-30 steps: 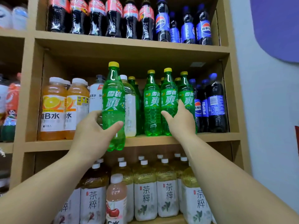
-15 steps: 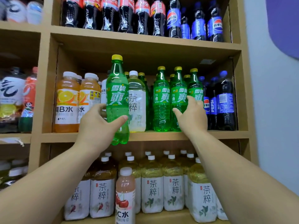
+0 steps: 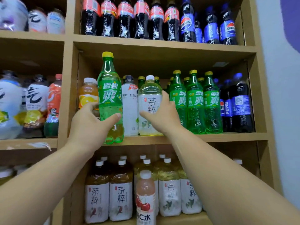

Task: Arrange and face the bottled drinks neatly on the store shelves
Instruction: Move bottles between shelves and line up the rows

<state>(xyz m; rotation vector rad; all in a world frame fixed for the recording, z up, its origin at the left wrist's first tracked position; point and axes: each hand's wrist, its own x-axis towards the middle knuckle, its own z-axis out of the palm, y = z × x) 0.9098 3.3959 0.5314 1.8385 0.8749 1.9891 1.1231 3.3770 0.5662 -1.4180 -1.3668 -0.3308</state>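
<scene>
My left hand [image 3: 90,125] grips a green soda bottle [image 3: 110,98] with a yellow cap, held upright in front of the middle shelf [image 3: 211,137], its base hanging below the shelf's front edge. My right hand [image 3: 162,114] wraps round a pale tea bottle [image 3: 150,95] with a white cap and white label, standing at the shelf's front. A row of green soda bottles [image 3: 195,103] stands just right of that hand. Orange juice bottles [image 3: 87,93] and a white-labelled bottle [image 3: 129,103] sit behind the held bottle.
Dark blue-labelled cola bottles [image 3: 238,103] fill the right end of the middle shelf. Red and blue cola bottles [image 3: 141,18] line the top shelf. Tea bottles [image 3: 121,197] and a pink cherry drink [image 3: 145,197] stand on the lower shelf. Assorted bottles [image 3: 34,103] fill the left bay.
My right hand left the green soda row, moved left and took hold of the pale tea bottle. My left hand still holds the green bottle, now shifted slightly left.
</scene>
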